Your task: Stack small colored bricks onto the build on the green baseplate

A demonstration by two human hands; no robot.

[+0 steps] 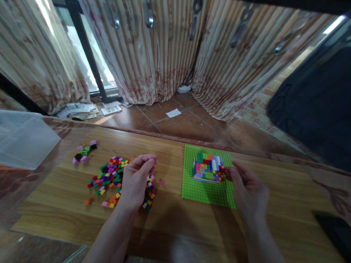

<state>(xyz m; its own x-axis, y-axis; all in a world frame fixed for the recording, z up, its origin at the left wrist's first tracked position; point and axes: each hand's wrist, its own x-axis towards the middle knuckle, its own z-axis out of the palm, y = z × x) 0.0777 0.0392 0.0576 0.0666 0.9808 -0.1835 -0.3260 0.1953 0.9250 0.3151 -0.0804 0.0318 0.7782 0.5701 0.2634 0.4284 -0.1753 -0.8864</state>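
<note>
A block built of many-coloured toy bricks (pixel 208 169) stands on a green studded baseplate (pixel 208 193). My right hand (pixel 249 186) is at the block's right side, thumb and fingers pinched on what looks like a small dark red brick (pixel 224 170); whether that brick is joined to the block I cannot tell. Above the right part of a pile of loose bricks (pixel 112 174) is my left hand (pixel 137 180), its thumb and forefinger pressed together. Anything between those fingertips is too small to make out. A single magenta brick (pixel 162 182) lies just right of this hand.
Pink, black and green bricks (pixel 84 151) form a smaller group at the wooden table's (pixel 167 216) back left. A translucent plastic bin (pixel 20 137) is at far left. One dark flat object (pixel 338 231) lies at front right. Striped curtains (pixel 149 52) hang behind.
</note>
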